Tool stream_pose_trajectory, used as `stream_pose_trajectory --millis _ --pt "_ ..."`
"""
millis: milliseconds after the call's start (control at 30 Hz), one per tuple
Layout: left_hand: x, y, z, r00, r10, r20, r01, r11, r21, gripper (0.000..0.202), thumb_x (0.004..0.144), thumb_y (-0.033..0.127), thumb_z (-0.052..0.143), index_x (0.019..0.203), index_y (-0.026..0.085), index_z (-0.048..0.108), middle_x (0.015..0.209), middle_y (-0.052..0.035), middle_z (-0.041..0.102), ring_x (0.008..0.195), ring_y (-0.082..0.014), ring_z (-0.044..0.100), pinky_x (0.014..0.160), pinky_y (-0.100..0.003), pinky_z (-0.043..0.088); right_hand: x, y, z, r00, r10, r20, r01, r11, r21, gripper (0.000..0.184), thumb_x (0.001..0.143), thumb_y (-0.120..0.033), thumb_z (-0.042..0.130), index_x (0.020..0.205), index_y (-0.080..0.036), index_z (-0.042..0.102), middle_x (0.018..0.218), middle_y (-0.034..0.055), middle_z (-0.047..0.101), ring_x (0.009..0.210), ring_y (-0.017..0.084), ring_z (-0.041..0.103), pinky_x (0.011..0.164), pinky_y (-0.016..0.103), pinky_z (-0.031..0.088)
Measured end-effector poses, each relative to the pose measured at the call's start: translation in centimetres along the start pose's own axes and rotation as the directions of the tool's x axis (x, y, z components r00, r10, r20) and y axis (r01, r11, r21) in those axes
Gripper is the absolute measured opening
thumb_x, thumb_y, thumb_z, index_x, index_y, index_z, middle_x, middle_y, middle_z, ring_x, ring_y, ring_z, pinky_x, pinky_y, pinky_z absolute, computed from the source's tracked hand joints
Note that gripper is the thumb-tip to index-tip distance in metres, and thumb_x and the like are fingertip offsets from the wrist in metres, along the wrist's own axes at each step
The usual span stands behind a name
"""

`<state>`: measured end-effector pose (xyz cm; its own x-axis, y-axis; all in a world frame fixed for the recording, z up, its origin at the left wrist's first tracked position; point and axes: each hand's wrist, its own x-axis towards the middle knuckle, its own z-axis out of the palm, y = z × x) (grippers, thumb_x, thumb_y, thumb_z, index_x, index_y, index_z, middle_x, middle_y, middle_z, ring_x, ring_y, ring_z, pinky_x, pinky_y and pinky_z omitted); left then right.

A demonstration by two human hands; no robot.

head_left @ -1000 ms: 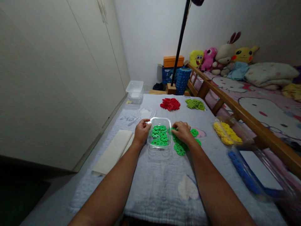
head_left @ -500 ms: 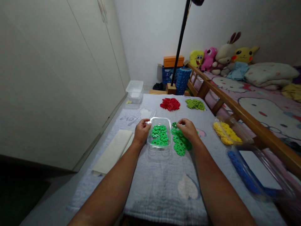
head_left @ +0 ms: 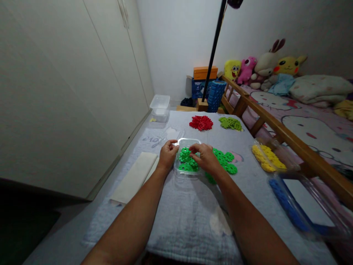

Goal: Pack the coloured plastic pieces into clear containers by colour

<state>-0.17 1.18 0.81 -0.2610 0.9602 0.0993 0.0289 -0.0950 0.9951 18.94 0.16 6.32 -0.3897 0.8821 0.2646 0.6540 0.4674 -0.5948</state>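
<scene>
A clear plastic container (head_left: pixel 176 170) stands in front of me, with several green flower-shaped plastic discs (head_left: pixel 188 167) inside. My left hand (head_left: pixel 167 154) pinches its left rim. Over the container's right side is my right hand (head_left: pixel 204 156), thumb and forefinger slightly apart above the green discs, with no disc visibly gripped. A loose pile of the same green discs (head_left: pixel 231 169) lies on the cloth to the right, partly covered by my right hand and forearm.
Red pieces (head_left: pixel 201 123) and lime-green pieces (head_left: pixel 231 123) lie in piles farther back. On the right are a container of yellow pieces (head_left: pixel 267 158) and one of blue pieces (head_left: pixel 285 202). Folded cream cloth (head_left: pixel 135 176) lies left; empty clear containers (head_left: pixel 160 106) stand at the back left.
My right hand has moved left from the green pile, where it pinched a disc, to over the container, and its fingers have parted. My left hand stays at the rim.
</scene>
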Motion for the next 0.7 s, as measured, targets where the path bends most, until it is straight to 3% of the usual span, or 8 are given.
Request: stream_pose_trajectory --millis 133,300,467,700 --pt "0.0 0.0 0.0 1.000 -0.003 -0.004 0.003 1.000 0.008 0.037 0.073 0.039 0.068 0.102 0.017 0.066 0.059 0.0090 0.044 0.052 -0.0102 0.038 0.053 -0.023 0.030 0.1 1.2 -0.5 0.996 0.037 -0.080 -0.040 0.999 -0.034 0.021 0.089 -0.017 0.064 0.106 -0.025 0.074 0.112 0.0066 0.078 0.112 0.028 0.064 0.104 0.047 0.036" --pt "0.0 -0.1 0.0 1.000 0.003 -0.003 -0.003 1.000 0.018 0.037 0.073 0.040 0.067 0.103 0.017 0.066 0.060 0.0094 0.043 0.052 -0.0097 0.037 0.053 -0.023 0.029 0.1 5.3 -2.0 0.952 0.204 -0.230 -0.239 0.961 -0.137 0.023 0.090 -0.020 0.058 0.105 -0.023 0.076 0.118 0.0094 0.077 0.117 0.032 0.059 0.102 0.049 0.037" --pt "0.0 -0.2 0.0 1.000 -0.007 0.001 0.007 1.000 0.006 0.038 0.074 0.040 0.068 0.104 0.018 0.066 0.059 0.0099 0.042 0.051 -0.0096 0.037 0.052 -0.023 0.029 -0.3 7.9 -1.6 0.955 0.255 -0.155 -0.290 0.911 -0.292 0.020 0.088 -0.027 0.065 0.103 -0.024 0.079 0.116 0.0116 0.075 0.111 0.033 0.056 0.095 0.048 0.039" --pt "-0.1 -0.1 0.1 1.000 -0.012 -0.006 0.012 1.000 -0.006 0.037 0.074 0.039 0.069 0.103 0.017 0.066 0.060 0.0097 0.043 0.051 -0.0093 0.038 0.052 -0.023 0.030 -0.6 7.8 -0.8 0.970 0.242 -0.023 -0.232 0.891 -0.390 0.016 0.080 -0.032 0.077 0.094 -0.025 0.079 0.106 0.0116 0.070 0.103 0.031 0.055 0.088 0.041 0.040"
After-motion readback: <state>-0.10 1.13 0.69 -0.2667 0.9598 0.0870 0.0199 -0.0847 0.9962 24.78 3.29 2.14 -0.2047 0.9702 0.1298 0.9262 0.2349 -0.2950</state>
